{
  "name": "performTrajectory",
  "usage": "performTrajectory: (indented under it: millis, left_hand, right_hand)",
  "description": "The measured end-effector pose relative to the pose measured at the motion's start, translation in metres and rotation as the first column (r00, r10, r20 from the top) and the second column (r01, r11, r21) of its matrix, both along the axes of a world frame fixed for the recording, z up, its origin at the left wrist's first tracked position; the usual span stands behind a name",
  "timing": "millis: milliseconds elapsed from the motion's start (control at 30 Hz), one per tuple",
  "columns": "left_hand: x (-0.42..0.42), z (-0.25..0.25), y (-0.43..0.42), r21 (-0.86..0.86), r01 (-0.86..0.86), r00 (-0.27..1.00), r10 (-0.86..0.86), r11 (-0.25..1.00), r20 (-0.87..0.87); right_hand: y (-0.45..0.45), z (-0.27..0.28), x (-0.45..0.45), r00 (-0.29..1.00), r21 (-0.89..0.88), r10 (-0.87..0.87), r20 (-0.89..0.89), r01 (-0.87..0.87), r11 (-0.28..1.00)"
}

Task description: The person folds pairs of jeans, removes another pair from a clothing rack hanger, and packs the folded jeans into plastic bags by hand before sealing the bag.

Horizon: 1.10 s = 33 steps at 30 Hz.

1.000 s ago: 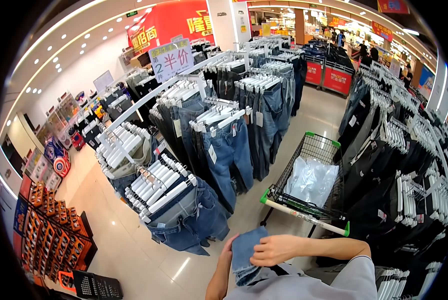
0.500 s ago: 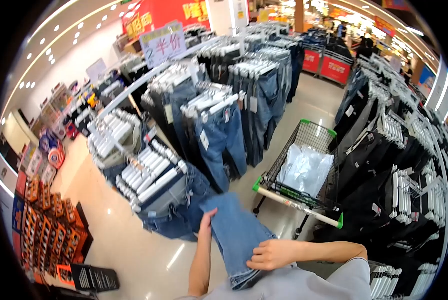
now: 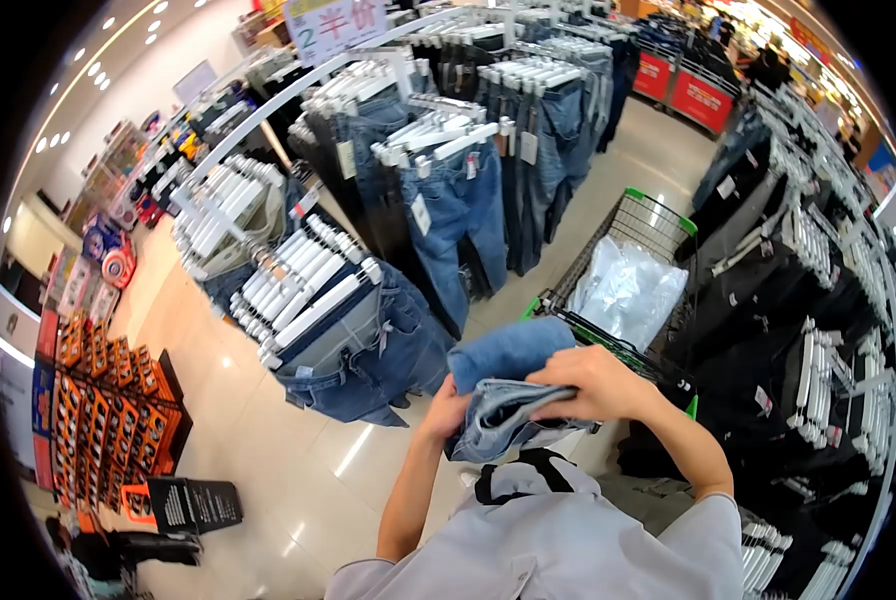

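Note:
A folded pair of blue jeans [image 3: 513,355] is held up in front of my chest, doubled over with its layered hem edges facing me. My left hand [image 3: 448,408] grips its left side, thumb on top. On the right, my right hand [image 3: 593,385] is closed on the upper layers, fingers pinching the edge. Just beyond the jeans stands a shopping cart [image 3: 658,212] with green corners, holding a clear plastic bag [image 3: 628,295] of pale contents. The cart's handle is mostly hidden behind the jeans and my right hand.
Racks of hanging jeans [image 3: 458,220] stand ahead and to the left, with a price sign [image 3: 336,28] above. Dark trousers [image 3: 758,330] hang along the right. An orange display stand [image 3: 113,410] and a black basket [image 3: 196,507] are at lower left. Red-fronted bins [image 3: 703,98] stand far back.
The jeans, hanging long before, are now folded over into a compact bundle and raised. Both hands have moved up and away from my body. The view has tilted downward.

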State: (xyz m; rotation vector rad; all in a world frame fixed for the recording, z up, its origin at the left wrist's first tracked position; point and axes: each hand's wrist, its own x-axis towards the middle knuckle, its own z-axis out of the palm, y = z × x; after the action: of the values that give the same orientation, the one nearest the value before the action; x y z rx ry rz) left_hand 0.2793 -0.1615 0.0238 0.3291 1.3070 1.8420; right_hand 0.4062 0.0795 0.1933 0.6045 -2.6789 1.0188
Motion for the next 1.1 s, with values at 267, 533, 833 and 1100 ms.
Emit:
performTrajectory:
  millis: [267,533,833,1100]
  left_hand:
    - [0.023,-0.023,-0.017,0.181,0.058,0.92,-0.123,0.982,0.371]
    - [0.03,0.064,0.054,-0.358,0.39,0.684,-0.527,0.849,-0.505]
    - [0.024,0.084,0.143,-0.483,0.252,0.526,-0.537,0.839,-0.659]
    - [0.003,0.11,0.228,-0.573,0.482,0.123,-0.699,0.663,-0.705]
  right_hand:
    - [0.036,-0.033,-0.005,0.999,-0.008,-0.012,0.033,0.012,1.0]
    - [0.078,-0.077,0.004,0.977,-0.14,0.107,0.186,-0.082,0.987]
    - [0.12,-0.1,0.039,0.965,0.121,-0.118,0.233,0.092,0.988]
    - [0.141,-0.122,0.065,0.934,-0.501,-0.027,0.356,0.215,0.839]
